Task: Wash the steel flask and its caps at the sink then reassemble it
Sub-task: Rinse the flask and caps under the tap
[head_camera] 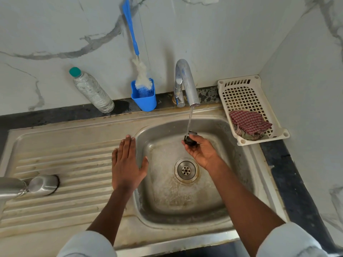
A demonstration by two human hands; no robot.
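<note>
Running from the curved chrome tap [187,84], a thin stream of water [189,121] falls onto the small black plastic inner cap [190,139], which the right hand [201,152] holds over the stainless steel sink basin [163,197], fingers curled round it and palm turned up. The left hand [126,164] lies flat, fingers straight and together, on the rim between the basin and the ribbed steel draining board [61,182], gripping nothing. On that board at the far left lies the brushed steel flask [9,188] on its side, with the steel outer cap [43,184] just beside its neck. Behind the sink stand a clear plastic bottle with a green lid [91,90] and a blue holder with a bottle brush [143,95]; a white perforated basket [241,86] holds a red checked cloth [249,122].
</note>
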